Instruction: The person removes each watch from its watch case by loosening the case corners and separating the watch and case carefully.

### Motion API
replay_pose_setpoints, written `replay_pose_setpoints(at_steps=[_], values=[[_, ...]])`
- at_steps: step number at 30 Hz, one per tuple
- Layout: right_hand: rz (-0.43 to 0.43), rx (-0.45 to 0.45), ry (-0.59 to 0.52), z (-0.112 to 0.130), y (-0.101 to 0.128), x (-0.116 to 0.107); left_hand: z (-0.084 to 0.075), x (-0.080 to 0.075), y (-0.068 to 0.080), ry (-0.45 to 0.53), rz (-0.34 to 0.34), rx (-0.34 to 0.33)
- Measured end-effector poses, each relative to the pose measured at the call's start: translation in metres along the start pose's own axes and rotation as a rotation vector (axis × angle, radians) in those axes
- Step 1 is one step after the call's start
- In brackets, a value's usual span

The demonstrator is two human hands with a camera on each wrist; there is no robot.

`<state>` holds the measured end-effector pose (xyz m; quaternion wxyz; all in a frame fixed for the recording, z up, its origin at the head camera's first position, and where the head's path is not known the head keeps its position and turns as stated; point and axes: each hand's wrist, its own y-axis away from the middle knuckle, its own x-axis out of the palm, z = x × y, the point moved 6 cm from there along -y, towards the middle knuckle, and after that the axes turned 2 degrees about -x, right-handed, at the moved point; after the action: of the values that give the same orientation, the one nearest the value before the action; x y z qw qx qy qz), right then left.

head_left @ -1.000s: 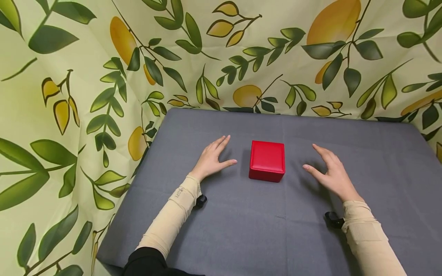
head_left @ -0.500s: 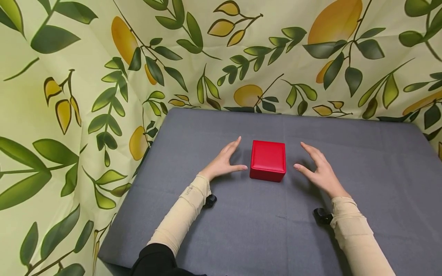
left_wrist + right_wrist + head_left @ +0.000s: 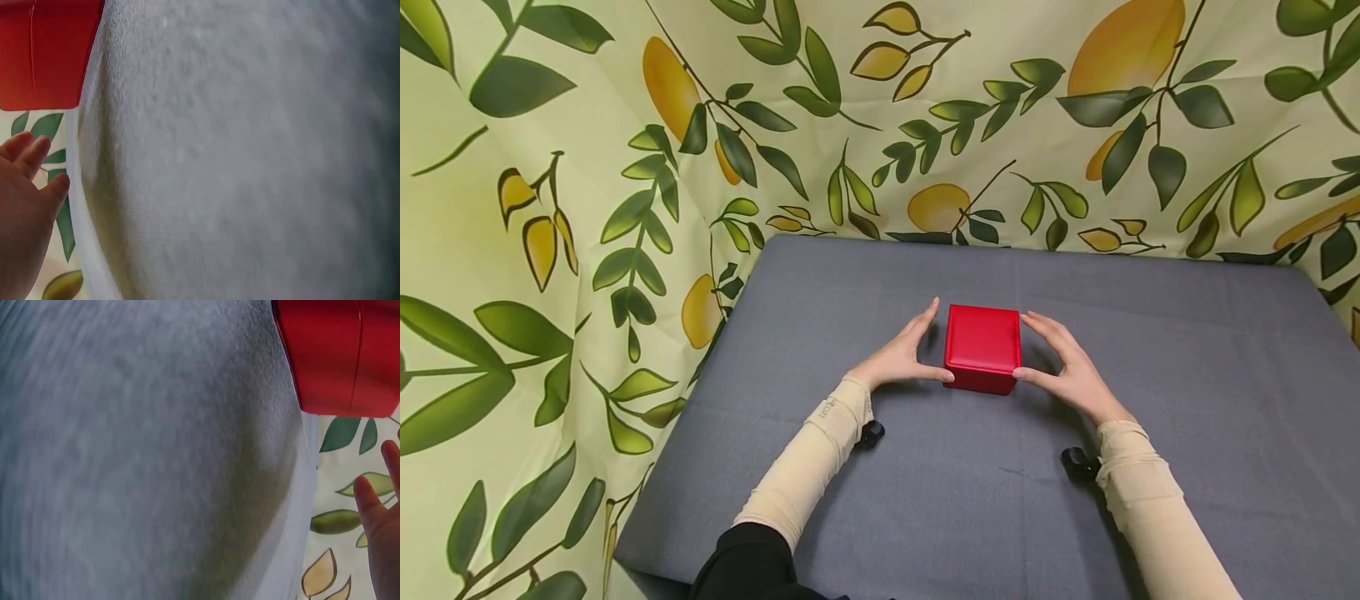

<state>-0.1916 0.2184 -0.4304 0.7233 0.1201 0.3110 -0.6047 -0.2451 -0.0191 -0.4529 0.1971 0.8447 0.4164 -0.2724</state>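
Observation:
A red square box (image 3: pixel 982 340) with a smooth, leather-like lid sits closed on the grey table, between the two hands. At its left, the left hand (image 3: pixel 904 352) has its fingers extended and spread from the thumb, whose tip is at the box's front left corner. The right hand (image 3: pixel 1067 367) flanks the other side, thumb tip at the front right corner and fingertips by the back right corner. Whether either hand presses on the box cannot be told. In the left wrist view the box (image 3: pixel 47 56) stands beyond the fingers; the right wrist view shows the box (image 3: pixel 340 359) likewise.
Grey cloth covers the table (image 3: pixel 880 275), which meets a patterned curtain (image 3: pixel 970 108) of leaves and yellow fruit at the back and left. Beige sleeves with small black wrist cameras (image 3: pixel 1079 464) cover both forearms.
Both hands have moved inward from either side toward the red box, until their thumb tips are at its front corners. The box has stayed in place.

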Motion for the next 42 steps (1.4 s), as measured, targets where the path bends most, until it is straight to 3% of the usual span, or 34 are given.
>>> replay_pose_setpoints(at_steps=[9,18,24,31,36,42], values=[[0.049,-0.025,-0.063,-0.002,-0.007,0.014,-0.004,0.01,-0.009,0.041,0.045,0.015],[0.082,-0.046,-0.103,-0.003,-0.01,0.019,0.002,0.013,-0.016,0.098,0.05,0.036],[0.098,-0.027,-0.089,-0.006,-0.012,0.021,0.005,0.015,-0.021,0.079,0.066,0.03],[0.112,-0.026,-0.099,-0.009,-0.014,0.023,0.009,0.017,-0.024,-0.039,0.082,0.013],[0.129,-0.019,-0.103,-0.012,-0.015,0.024,0.01,0.017,-0.024,-0.03,0.075,0.012],[0.138,-0.017,-0.101,-0.01,-0.015,0.022,0.007,0.014,-0.025,0.058,0.03,0.093]])
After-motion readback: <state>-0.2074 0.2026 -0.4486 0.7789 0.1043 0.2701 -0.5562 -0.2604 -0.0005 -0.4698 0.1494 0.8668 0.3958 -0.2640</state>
